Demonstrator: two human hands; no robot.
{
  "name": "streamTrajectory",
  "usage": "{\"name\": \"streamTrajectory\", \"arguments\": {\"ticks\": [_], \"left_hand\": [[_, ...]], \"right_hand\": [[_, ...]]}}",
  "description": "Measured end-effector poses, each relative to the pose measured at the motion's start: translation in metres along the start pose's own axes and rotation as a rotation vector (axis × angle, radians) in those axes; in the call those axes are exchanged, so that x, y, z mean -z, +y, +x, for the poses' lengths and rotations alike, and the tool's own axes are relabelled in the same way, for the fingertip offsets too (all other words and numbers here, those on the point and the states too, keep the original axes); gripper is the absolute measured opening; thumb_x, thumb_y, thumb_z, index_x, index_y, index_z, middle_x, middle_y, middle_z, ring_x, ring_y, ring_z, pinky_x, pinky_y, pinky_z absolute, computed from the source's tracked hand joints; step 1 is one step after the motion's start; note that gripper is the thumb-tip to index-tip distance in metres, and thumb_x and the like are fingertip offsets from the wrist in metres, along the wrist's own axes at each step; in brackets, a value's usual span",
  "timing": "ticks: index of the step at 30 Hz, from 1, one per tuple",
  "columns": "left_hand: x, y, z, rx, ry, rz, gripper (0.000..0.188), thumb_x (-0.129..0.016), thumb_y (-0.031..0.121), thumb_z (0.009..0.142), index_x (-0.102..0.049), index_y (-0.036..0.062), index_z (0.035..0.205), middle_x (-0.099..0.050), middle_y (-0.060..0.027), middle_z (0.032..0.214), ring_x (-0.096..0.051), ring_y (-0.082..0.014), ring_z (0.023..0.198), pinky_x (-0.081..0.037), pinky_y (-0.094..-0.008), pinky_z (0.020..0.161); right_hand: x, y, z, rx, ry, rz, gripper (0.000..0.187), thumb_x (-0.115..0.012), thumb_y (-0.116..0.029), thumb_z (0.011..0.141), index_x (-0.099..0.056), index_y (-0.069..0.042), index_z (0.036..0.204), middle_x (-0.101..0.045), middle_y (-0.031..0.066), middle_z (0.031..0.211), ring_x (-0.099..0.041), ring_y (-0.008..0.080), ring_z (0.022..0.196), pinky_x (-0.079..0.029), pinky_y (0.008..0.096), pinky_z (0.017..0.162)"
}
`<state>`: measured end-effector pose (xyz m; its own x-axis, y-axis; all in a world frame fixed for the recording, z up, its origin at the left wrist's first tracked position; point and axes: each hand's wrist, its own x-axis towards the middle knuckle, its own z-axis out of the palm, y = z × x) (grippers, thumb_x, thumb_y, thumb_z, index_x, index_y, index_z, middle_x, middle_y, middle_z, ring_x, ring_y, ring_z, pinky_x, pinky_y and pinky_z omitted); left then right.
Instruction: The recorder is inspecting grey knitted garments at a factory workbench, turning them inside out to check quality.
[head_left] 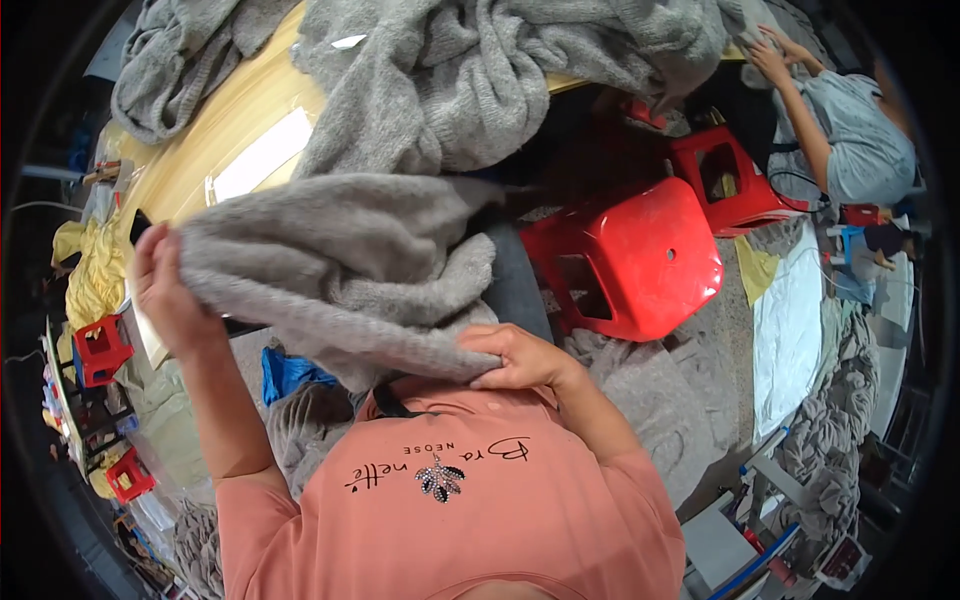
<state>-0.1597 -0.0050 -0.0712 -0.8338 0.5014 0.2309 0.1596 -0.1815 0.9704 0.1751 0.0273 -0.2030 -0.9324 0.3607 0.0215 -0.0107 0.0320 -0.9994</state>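
Note:
A grey knitted garment [340,245] stretches across in front of me, held up between both hands. My left hand [172,290] is closed around its left end, close to the table's edge. At its lower right corner, my right hand [515,355] pinches the edge between thumb and fingers, just in front of my body. Folds hide the garment's full shape, so I cannot tell which part each hand has. Beyond it, a large heap of grey knitwear [450,90] lies over the wooden table [230,130].
A red plastic stool [640,260] stands at my right, with another red stool [730,180] behind it. A co-worker [850,130] handles grey fabric at the far right. Grey knits [650,390] lie on the floor beside me. Yellow fabric [95,275] is at the left.

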Motion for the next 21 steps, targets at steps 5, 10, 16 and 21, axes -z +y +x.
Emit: {"name": "streamTrajectory", "arguments": {"ticks": [5, 10, 16, 21], "left_hand": [[0.068, 0.100, 0.001, -0.667, 0.228, 0.436, 0.024, -0.049, 0.014, 0.088, -0.054, -0.0017, 0.104, -0.059, -0.0102, 0.094, -0.058, -0.0213, 0.086, -0.049, -0.0309, 0.076], [-0.024, 0.133, -0.103, -0.396, -0.223, 0.633, 0.033, -0.046, 0.023, 0.088, -0.052, -0.0024, 0.108, -0.057, -0.0121, 0.102, -0.056, -0.0216, 0.092, -0.045, -0.0313, 0.081], [-0.084, 0.165, -0.130, 0.048, -0.951, 0.843, 0.047, -0.042, 0.036, 0.089, -0.050, -0.0034, 0.114, -0.053, -0.0149, 0.113, -0.052, -0.0222, 0.101, -0.039, -0.0320, 0.089], [-0.001, 0.046, -0.061, -0.672, -0.217, 0.569, 0.016, -0.047, -0.002, 0.080, -0.056, -0.0078, 0.092, -0.059, -0.0137, 0.095, -0.057, -0.0216, 0.089, -0.045, -0.0272, 0.078]], "right_hand": [[0.011, 0.005, 0.004, -0.179, 0.274, -1.037, 0.014, -0.055, -0.007, 0.058, -0.057, -0.003, 0.071, -0.051, 0.0123, 0.077, -0.051, 0.0311, 0.073, -0.041, 0.0429, 0.063], [0.041, -0.038, -0.048, 0.381, 1.307, -0.802, 0.018, -0.055, -0.017, 0.079, -0.052, 0.001, 0.077, -0.053, 0.0204, 0.107, -0.052, 0.0307, 0.101, -0.042, 0.0409, 0.087], [0.055, -0.090, -0.100, 0.709, 1.597, -0.577, 0.024, -0.043, -0.022, 0.084, -0.053, -0.001, 0.087, -0.051, 0.0185, 0.108, -0.054, 0.0262, 0.096, -0.047, 0.0354, 0.079], [0.067, -0.031, -0.099, -0.104, 1.400, -0.561, 0.029, -0.053, -0.020, 0.080, -0.050, -0.005, 0.104, -0.057, 0.0079, 0.094, -0.057, 0.0212, 0.085, -0.046, 0.0347, 0.075]]}}
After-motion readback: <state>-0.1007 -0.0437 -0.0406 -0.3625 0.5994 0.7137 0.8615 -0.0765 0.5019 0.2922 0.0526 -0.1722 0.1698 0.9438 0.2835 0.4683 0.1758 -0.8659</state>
